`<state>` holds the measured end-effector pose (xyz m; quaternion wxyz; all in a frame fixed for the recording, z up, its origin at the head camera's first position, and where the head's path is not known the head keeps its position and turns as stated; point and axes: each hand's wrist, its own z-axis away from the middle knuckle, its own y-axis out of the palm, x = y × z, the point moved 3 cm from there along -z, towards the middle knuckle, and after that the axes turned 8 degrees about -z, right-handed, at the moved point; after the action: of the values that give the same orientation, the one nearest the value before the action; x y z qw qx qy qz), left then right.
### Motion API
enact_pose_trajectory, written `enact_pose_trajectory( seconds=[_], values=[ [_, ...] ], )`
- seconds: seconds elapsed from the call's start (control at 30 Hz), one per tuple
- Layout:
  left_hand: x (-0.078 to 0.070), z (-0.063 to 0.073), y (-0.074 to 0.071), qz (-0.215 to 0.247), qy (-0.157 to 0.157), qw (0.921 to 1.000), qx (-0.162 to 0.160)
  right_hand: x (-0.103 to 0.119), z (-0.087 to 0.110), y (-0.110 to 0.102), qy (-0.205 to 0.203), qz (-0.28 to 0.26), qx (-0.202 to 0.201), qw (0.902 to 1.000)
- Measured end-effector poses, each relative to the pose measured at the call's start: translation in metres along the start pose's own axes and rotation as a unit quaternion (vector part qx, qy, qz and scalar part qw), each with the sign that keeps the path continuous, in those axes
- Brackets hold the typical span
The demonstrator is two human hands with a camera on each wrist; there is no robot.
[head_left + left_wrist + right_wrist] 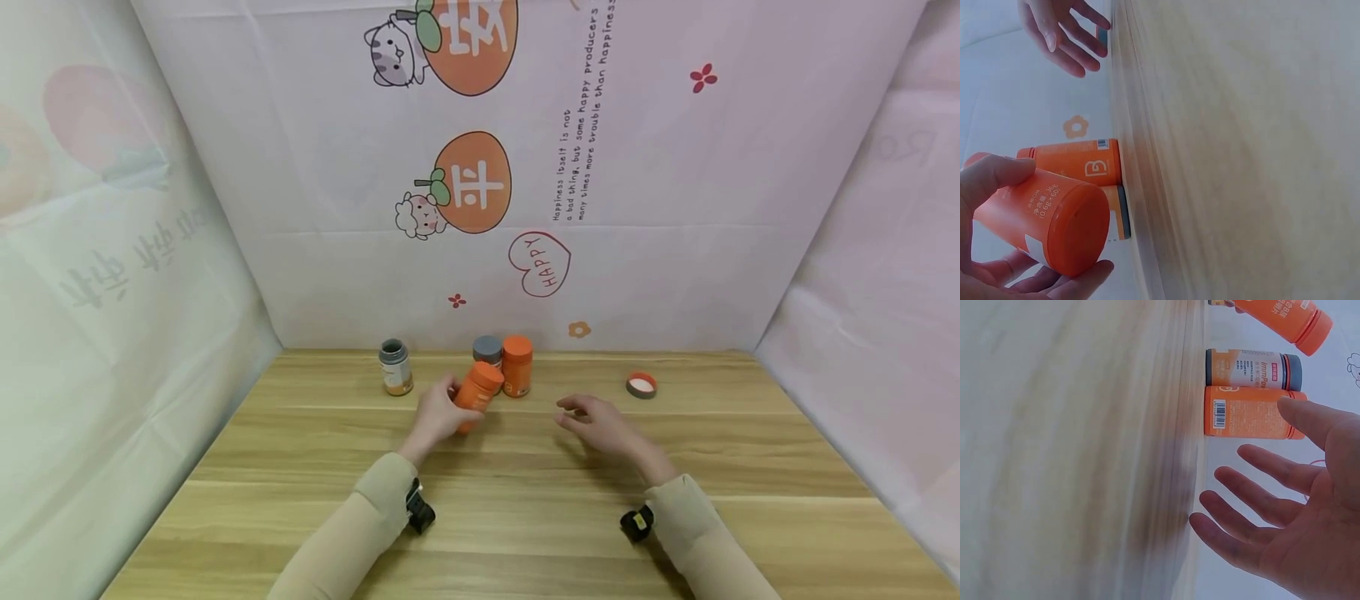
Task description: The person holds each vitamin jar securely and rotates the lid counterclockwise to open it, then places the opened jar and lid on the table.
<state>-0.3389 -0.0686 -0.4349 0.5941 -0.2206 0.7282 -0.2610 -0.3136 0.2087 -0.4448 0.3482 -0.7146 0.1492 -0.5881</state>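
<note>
My left hand (438,414) grips an orange bottle (478,395) with an orange cap, held tilted above the table. In the left wrist view the thumb and fingers wrap round this orange bottle (1041,212), its base facing the camera. Over the table to the right, my right hand (597,423) holds nothing, its fingers spread and slightly bent in the right wrist view. Behind the held bottle stand a second orange bottle (517,367) and, beside it, a grey-capped bottle (487,349), partly hidden in the head view.
An uncapped grey and white bottle (395,367) stands at the back left. At the back right a loose round cap (641,385), orange and grey with a white inside, lies on the wooden table (525,517). A printed white cloth (637,275) rises behind the table.
</note>
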Motion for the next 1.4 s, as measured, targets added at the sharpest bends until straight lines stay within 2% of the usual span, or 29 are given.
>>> enact_pose_trajectory(
  seconds=[0.4, 0.93, 1.4],
  values=[
    [-0.006, 0.010, 0.008, 0.001, 0.029, 0.9996, 0.007, 0.000, 0.000, 0.006, -0.010, -0.005, 0.004, 0.9999],
    [-0.011, 0.014, 0.016, -0.005, 0.016, 0.9994, 0.031, 0.011, 0.002, 0.013, -0.027, -0.031, 0.002, 0.9991],
    [-0.018, 0.018, 0.022, -0.008, 0.008, 0.9989, 0.046, 0.020, -0.002, 0.020, -0.038, -0.055, -0.016, 0.9977]
  ],
)
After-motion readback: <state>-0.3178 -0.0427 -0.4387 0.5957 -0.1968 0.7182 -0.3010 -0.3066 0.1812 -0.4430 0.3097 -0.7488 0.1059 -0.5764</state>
